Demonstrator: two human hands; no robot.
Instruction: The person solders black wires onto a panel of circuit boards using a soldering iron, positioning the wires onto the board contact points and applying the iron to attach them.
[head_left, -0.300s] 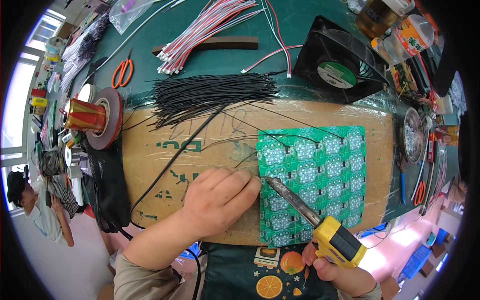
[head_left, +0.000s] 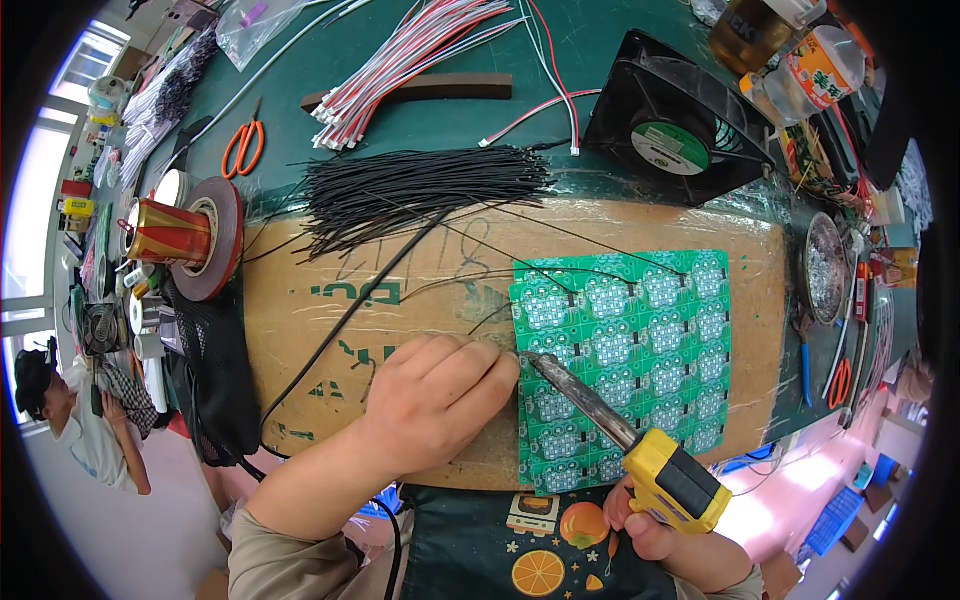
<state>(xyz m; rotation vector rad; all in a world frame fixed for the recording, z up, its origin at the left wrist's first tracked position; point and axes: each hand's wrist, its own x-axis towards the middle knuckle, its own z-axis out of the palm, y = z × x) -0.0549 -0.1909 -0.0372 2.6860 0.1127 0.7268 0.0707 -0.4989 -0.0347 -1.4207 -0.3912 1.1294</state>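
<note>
Head view: toward the left, a bundle of black wires [head_left: 420, 190] is lying across the far edge of the cardboard [head_left: 270, 350]. Your left hand [head_left: 435, 400] is curling beside the left edge of the green circuit board [head_left: 655, 335]; its fingertips are hiding, so whether they are pinching anything cannot be told. The board is lying on the cardboard, right of that hand. Your soldering iron [head_left: 632, 440] is slanting over it, its tip pointing close beside those fingers. Your right hand [head_left: 655, 540] is gripping the handle. You are probably working best by keeping the tip steady, the left fingers still and clear of hot metal.
</note>
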